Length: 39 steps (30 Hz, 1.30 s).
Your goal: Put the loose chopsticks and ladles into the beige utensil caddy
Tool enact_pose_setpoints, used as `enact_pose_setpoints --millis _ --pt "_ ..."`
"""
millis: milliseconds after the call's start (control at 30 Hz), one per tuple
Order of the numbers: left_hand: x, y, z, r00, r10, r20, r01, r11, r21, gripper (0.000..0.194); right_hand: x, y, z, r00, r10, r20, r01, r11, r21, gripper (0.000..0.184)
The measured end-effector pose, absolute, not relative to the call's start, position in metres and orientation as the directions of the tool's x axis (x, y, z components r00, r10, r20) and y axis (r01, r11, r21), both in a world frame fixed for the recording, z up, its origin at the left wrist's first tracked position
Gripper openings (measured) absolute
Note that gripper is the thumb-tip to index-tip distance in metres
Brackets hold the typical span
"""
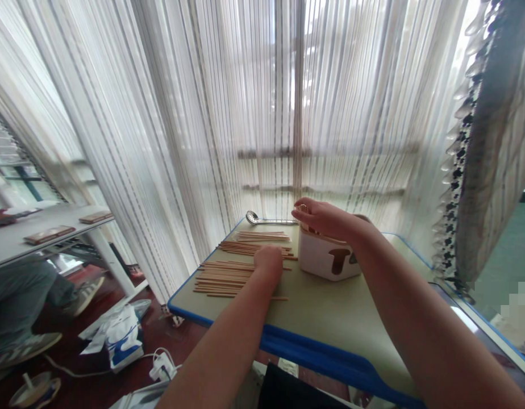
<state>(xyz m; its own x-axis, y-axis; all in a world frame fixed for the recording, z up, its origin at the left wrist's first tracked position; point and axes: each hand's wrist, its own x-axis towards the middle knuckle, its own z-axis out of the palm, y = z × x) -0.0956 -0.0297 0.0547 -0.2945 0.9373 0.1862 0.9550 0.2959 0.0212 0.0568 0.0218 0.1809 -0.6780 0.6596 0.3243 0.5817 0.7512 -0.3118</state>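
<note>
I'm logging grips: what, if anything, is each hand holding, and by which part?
Can't tell: left hand covers chopsticks near their right ends; right hand is over the white container.

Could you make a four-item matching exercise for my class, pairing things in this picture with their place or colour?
1. Left hand
2. Right hand
3. Perforated spoon
4. Holder

A. White, with a brown mark
B. At the chopsticks lying on the table
C. At the holder's top
D. Silver, by the table's far edge

Pairs: 1-B, 2-C, 3-D, 4-A
</note>
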Motion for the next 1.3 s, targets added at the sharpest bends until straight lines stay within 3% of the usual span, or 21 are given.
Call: enact_pose_setpoints --millis 233,633,1033,1300 --pt "-0.0956 -0.0278 0.0514 -0.279 0.938 0.207 0.959 0.283 0.010 0.033 0.0560 0.0246 0.1797 -0.681 0.646 0.345 0.553 0.763 -0.336 0.040" --pt "-0.0961 -0.0265 0.0529 -0.277 0.938 0.207 0.959 0.284 -0.007 0.033 0.0559 0.0275 0.1779 -0.693 0.634 0.342 0.525 0.770 -0.363 0.039" --pt "-0.0962 -0.0267 0.0537 -0.241 0.948 0.209 0.969 0.246 0.003 0.032 0.0559 0.0211 0.1801 -0.705 0.615 0.353 0.526 0.788 -0.320 0.039" --pt "-0.0962 -0.0244 0.0497 -0.177 0.962 0.207 0.984 0.174 0.036 0.027 0.0576 0.0247 0.1781 -0.745 0.554 0.372 0.504 0.833 -0.230 0.036"
